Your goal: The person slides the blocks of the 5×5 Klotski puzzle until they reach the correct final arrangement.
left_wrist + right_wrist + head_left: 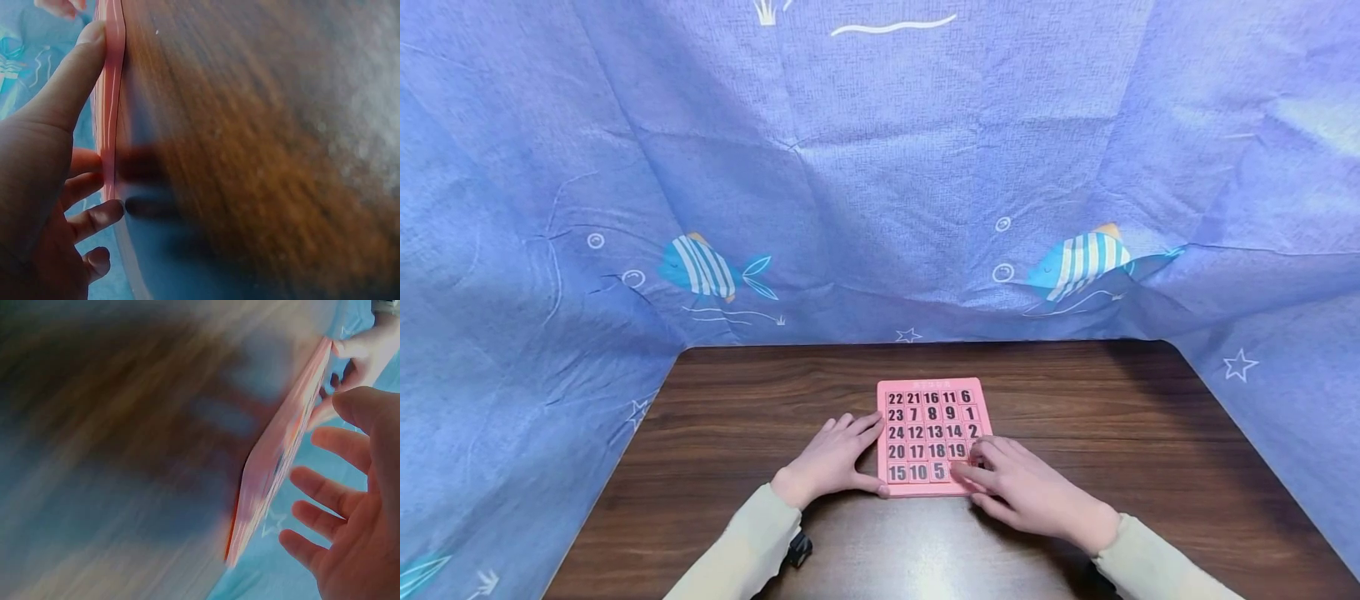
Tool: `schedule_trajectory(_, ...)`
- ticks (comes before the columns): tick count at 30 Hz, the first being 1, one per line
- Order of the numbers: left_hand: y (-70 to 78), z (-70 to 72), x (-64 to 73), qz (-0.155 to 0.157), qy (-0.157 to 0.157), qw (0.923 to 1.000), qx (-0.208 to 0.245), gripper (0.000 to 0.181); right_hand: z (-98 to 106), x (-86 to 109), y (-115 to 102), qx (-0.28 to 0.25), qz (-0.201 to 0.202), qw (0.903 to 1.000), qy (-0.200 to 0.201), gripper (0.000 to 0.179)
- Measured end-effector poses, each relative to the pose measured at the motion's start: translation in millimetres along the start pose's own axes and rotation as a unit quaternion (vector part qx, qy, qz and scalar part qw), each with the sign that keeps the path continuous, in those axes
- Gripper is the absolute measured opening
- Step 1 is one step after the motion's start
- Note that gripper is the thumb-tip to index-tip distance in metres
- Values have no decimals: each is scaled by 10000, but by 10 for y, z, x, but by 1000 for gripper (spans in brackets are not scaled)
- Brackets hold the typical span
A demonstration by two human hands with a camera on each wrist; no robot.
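Note:
A pink number slide puzzle (pixel 928 383) lies flat on the table, its square tiles bearing black numbers. My left hand (pixel 835 458) rests at its left side; the fingers touch the left edge and the thumb (pixel 90 47) presses near the front left corner. Over the puzzle's lower right part is my right hand (pixel 1030 487), fingers loosely bent and spread, with fingertips at the tiles right of 5 and 19. It hides the tiles beneath. In the right wrist view, the right hand's fingers (pixel 322 487) hold nothing, and the puzzle (pixel 269 469) shows edge-on.
The dark wooden table (pixel 760 392) reaches out on every side of the puzzle. Behind and beside it hangs a blue cloth (pixel 880 208) printed with fish, stars and bubbles. A small black device (pixel 800 550) sits at the left wrist.

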State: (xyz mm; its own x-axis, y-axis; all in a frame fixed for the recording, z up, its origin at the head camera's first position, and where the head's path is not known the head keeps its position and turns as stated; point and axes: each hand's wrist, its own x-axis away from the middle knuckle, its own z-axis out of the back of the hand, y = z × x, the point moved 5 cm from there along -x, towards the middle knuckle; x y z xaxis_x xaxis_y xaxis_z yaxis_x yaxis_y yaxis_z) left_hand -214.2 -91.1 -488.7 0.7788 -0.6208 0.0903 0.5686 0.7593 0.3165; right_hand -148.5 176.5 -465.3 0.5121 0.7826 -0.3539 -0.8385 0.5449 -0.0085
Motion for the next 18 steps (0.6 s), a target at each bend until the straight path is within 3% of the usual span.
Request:
schedule_trajectory(6,10,3,-7,-36,67,10000,-52,107,100,230,142,14,-266,9996,45,39)
schedule_trajectory(11,11,1,-16,-39,48,9999,-86,107,112,405,200,112,-215,9997,41,39)
schedule_trajectory(18,16,4,-17,-32,42,9999,-103,106,130,468,208,156,-240,9996,-44,44)
